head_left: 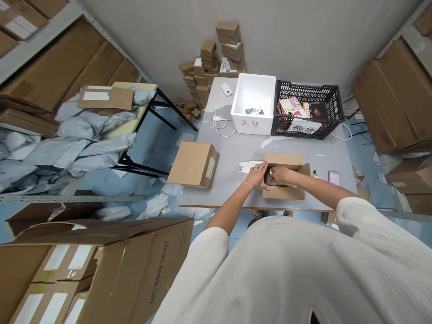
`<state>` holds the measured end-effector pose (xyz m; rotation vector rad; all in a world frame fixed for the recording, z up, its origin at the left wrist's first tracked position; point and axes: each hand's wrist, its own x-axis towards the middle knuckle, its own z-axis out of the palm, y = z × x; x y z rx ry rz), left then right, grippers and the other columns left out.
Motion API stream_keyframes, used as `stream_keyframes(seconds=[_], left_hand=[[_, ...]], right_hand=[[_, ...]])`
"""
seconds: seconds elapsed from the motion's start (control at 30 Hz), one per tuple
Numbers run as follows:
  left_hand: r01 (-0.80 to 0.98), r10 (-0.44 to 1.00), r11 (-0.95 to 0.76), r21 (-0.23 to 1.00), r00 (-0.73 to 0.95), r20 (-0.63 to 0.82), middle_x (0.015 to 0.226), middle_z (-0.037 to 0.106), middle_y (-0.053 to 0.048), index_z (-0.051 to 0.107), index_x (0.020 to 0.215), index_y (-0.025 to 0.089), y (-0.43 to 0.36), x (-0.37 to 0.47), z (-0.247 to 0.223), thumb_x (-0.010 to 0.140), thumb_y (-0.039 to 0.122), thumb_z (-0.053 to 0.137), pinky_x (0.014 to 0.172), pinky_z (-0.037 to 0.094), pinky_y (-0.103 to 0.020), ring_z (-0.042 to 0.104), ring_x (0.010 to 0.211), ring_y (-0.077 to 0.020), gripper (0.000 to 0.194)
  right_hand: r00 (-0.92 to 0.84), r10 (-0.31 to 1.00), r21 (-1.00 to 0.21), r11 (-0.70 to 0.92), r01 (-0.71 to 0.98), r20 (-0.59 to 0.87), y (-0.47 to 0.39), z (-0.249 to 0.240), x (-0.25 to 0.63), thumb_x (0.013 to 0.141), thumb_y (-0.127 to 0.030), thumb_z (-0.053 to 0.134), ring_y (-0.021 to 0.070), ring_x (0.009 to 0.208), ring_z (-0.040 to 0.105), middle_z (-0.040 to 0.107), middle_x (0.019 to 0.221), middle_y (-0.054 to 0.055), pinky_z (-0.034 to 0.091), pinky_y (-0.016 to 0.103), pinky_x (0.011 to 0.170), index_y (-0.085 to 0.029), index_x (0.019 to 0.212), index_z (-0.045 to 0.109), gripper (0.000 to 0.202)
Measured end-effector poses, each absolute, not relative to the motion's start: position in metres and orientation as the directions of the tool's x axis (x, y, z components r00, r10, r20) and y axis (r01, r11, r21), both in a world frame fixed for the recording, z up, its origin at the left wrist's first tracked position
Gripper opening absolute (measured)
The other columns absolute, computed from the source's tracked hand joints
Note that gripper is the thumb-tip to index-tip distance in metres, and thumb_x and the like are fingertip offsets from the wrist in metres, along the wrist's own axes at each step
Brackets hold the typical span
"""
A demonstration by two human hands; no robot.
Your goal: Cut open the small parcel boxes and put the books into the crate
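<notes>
An open cardboard box [283,193] lies near the table's front edge, its flaps folded outward. My left hand [257,175] grips the box's left end, with the thumb towards the front flap and the fingers towards the back. Inside the opening is my right hand [280,174], its fingers curled around something that I cannot make out. The box's walls and the hand hide most of the contents. A torn white plastic sheet [250,166] lies beside the box, close to my left hand.
A closed cardboard box [191,164] sits at the table's left edge. Behind are a white foam bin [254,126] and a black crate [308,131] with small packages. On the right lie a phone [334,177] and a small yellow-and-black object [315,174]. Grey parcels [64,153] crowd the left.
</notes>
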<state>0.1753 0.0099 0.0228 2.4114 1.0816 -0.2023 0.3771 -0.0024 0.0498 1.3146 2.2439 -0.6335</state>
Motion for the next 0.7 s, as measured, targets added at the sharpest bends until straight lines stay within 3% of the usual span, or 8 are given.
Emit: stream_keyframes(seconds=[0.1, 0.23, 0.37, 0.43, 0.53, 0.6, 0.7], left_hand=[[0.736, 0.663, -0.57, 0.364, 0.674, -0.325, 0.187, 0.007, -0.023, 0.001, 0.181, 0.021, 0.01, 0.176, 0.022, 0.063, 0.085, 0.09, 0.123, 0.037, -0.054, 0.038, 0.157, -0.0493, 0.161], [0.745, 0.657, -0.568, 0.35, 0.667, -0.353, 0.187, 0.004, -0.023, -0.003, 0.181, 0.023, 0.012, 0.177, 0.021, 0.063, 0.084, 0.091, 0.124, 0.035, -0.056, 0.034, 0.16, -0.052, 0.162], [0.743, 0.644, -0.581, 0.332, 0.669, -0.372, 0.188, 0.0, -0.02, -0.007, 0.181, 0.025, 0.014, 0.178, 0.024, 0.064, 0.081, 0.092, 0.125, 0.034, -0.057, 0.029, 0.163, -0.0524, 0.162], [0.744, 0.639, -0.587, 0.32, 0.668, -0.382, 0.188, -0.001, -0.019, -0.008, 0.181, 0.026, 0.015, 0.178, 0.026, 0.065, 0.08, 0.091, 0.125, 0.034, -0.057, 0.029, 0.163, -0.0523, 0.161], [0.747, 0.635, -0.59, 0.305, 0.663, -0.396, 0.188, -0.003, -0.019, -0.01, 0.18, 0.026, 0.015, 0.179, 0.029, 0.066, 0.08, 0.091, 0.125, 0.035, -0.056, 0.029, 0.163, -0.0519, 0.162], [0.747, 0.635, -0.595, 0.298, 0.664, -0.396, 0.188, -0.005, -0.019, -0.012, 0.18, 0.026, 0.015, 0.18, 0.03, 0.066, 0.081, 0.09, 0.125, 0.035, -0.056, 0.029, 0.164, -0.0517, 0.163], [0.749, 0.635, -0.598, 0.285, 0.66, -0.402, 0.188, -0.006, -0.019, -0.012, 0.18, 0.025, 0.015, 0.181, 0.032, 0.066, 0.08, 0.091, 0.125, 0.035, -0.056, 0.031, 0.163, -0.0518, 0.163]], right_hand=[[-0.382, 0.733, -0.07, 0.418, 0.906, -0.563, -0.019, 0.07, 0.378, 0.107, -0.042, 0.06, 0.0412, 0.124, 0.073, 0.071, 0.142, 0.027, 0.055, 0.053, 0.104, -0.018, 0.127, 0.082, 0.038], [-0.268, 0.806, 0.045, 0.342, 0.939, -0.527, -0.037, 0.09, 0.379, 0.107, -0.052, 0.06, 0.0444, 0.124, 0.071, 0.069, 0.14, 0.032, 0.052, 0.058, 0.104, -0.013, 0.137, 0.074, 0.052], [-0.186, 0.834, 0.069, 0.258, 0.964, -0.52, -0.045, 0.096, 0.384, 0.107, -0.062, 0.056, 0.0444, 0.123, 0.07, 0.07, 0.138, 0.03, 0.051, 0.06, 0.104, -0.016, 0.146, 0.067, 0.061], [-0.162, 0.849, 0.09, 0.238, 0.967, -0.502, -0.049, 0.096, 0.389, 0.106, -0.054, 0.061, 0.0432, 0.124, 0.069, 0.068, 0.14, 0.029, 0.051, 0.058, 0.104, -0.018, 0.149, 0.064, 0.056], [-0.149, 0.874, 0.107, 0.221, 0.969, -0.462, -0.055, 0.098, 0.397, 0.105, -0.03, 0.06, 0.039, 0.123, 0.07, 0.067, 0.142, 0.028, 0.052, 0.052, 0.103, -0.019, 0.149, 0.061, 0.045], [-0.123, 0.889, 0.101, 0.185, 0.978, -0.441, -0.059, 0.102, 0.404, 0.103, -0.02, 0.058, 0.0364, 0.121, 0.071, 0.067, 0.141, 0.027, 0.054, 0.047, 0.1, -0.019, 0.152, 0.058, 0.048], [-0.055, 0.905, 0.068, 0.092, 0.993, -0.421, -0.064, 0.115, 0.416, 0.098, -0.017, 0.061, 0.0339, 0.118, 0.072, 0.069, 0.139, 0.023, 0.056, 0.04, 0.093, -0.021, 0.158, 0.048, 0.062]])
